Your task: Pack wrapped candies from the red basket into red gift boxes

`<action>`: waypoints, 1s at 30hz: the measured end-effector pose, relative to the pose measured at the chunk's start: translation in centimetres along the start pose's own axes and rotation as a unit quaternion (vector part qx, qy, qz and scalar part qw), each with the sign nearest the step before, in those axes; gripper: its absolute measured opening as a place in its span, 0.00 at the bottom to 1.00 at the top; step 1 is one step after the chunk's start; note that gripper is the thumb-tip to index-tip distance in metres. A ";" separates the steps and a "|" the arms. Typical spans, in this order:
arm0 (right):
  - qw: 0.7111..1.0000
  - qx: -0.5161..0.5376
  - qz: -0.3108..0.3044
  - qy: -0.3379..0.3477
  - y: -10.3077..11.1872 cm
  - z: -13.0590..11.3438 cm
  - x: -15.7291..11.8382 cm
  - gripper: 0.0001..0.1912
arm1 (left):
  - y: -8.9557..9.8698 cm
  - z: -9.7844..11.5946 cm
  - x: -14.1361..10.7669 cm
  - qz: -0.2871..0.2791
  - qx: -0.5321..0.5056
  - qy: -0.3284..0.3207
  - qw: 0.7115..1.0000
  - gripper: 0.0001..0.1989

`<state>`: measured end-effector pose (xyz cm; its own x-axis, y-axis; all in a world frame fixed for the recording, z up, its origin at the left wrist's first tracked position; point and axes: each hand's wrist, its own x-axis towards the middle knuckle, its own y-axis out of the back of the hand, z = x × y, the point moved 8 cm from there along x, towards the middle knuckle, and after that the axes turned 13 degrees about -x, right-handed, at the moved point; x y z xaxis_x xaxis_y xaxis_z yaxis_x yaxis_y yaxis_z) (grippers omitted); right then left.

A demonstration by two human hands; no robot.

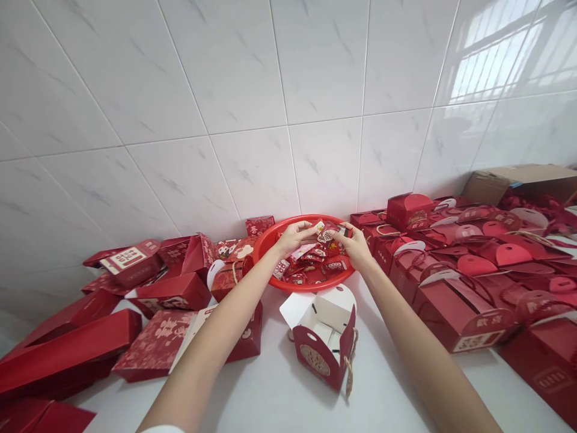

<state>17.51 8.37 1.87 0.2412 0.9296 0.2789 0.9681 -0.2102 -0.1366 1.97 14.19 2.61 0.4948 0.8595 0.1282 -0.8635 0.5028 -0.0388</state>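
A red plastic basket [259, 255] stands against the wall with several small wrapped candies [297, 278] in it. Over the basket, my left hand [295, 238] has its fingers closed at a small candy packet [320, 227] with a pale, patterned wrapper. Opposite it, my right hand [355, 246] pinches a red candy packet [332, 230], close to the left fingertips. Between my forearms sits an open red gift box [318, 355] with a white inside, its flaps raised and a twisted rope handle hanging at its right side. No candy shows inside it.
Closed red gift boxes [464, 307] stand in rows on the right. More red boxes [157, 340] lie in a loose heap on the left. A cardboard carton [489, 185] stands at the far right. White tiles [324, 159] cover the wall behind the white table [279, 385].
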 end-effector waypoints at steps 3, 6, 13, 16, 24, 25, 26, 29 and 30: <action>1.000 0.005 0.003 -0.005 0.1 0.1 0.0 0.25 | -0.4 -0.7 0.0 -0.020 -0.004 0.033 0.999 0.15; 1.000 0.012 0.017 -0.006 0.3 0.2 0.1 0.24 | -0.3 -1.8 0.0 -0.037 0.043 0.069 0.996 0.11; 0.999 0.027 0.022 -0.011 0.2 0.0 -0.1 0.25 | -1.5 -4.4 -1.0 -0.132 0.214 0.130 0.959 0.07; 0.999 0.035 0.023 -0.014 0.2 0.1 -0.1 0.24 | -2.1 -5.0 -1.9 -0.174 0.274 0.153 0.933 0.12; 0.998 0.049 0.029 -0.023 0.2 0.1 -0.2 0.25 | -2.2 -5.1 -3.0 -0.204 0.378 0.189 0.883 0.22; 0.998 0.050 0.030 -0.024 0.3 0.1 -0.2 0.26 | -2.2 -5.1 -3.2 -0.210 0.380 0.198 0.879 0.21; 0.998 0.051 0.030 -0.025 0.3 0.1 -0.2 0.26 | -2.2 -5.0 -3.3 -0.216 0.381 0.207 0.875 0.20; 0.998 0.057 0.028 -0.027 0.3 0.0 -0.2 0.27 | -2.3 -4.3 -3.6 -0.212 0.384 0.207 0.875 0.18; 0.998 0.059 0.025 -0.028 0.3 0.0 -0.2 0.27 | -2.4 -3.7 -3.6 -0.198 0.377 0.191 0.884 0.18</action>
<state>17.74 8.10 1.76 0.2817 0.9349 0.2160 0.9394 -0.2229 -0.2605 2.57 10.22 -1.44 0.6451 0.6711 -0.3653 -0.3642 0.6904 0.6251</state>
